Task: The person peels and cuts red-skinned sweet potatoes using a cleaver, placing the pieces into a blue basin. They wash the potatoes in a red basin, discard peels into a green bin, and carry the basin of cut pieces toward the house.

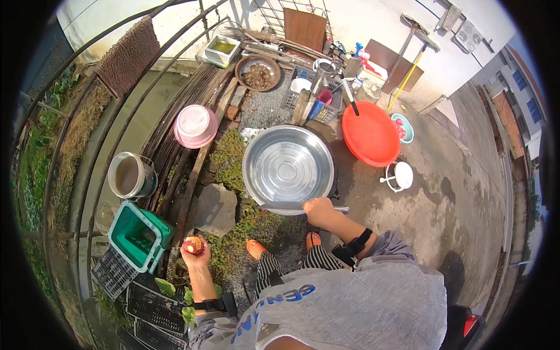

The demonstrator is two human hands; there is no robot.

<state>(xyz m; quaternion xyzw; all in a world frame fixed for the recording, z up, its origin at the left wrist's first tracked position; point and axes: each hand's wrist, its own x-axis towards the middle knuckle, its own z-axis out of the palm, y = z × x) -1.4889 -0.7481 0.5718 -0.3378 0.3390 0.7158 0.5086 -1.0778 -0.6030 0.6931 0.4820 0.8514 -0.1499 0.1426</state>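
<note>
My left hand (196, 259) is closed around a red-skinned sweet potato (193, 245), with yellowish patches where the skin is gone. It is held out to the left, near the green plastic basket. My right hand (319, 212) grips a knife (283, 205) whose flat blade points left. The knife is at the near rim of a wide steel basin (251, 169); I cannot tell whether it touches the rim. Inside the basin only its shiny ringed bottom shows.
A green basket (165, 233), a bucket (153, 178) and a pink tub (210, 131) stand along the left by metal railings (60, 146). A red basin (370, 137) and a white stool (402, 175) are right. A flat stone (216, 210) lies between. Crates (290, 99) stand behind.
</note>
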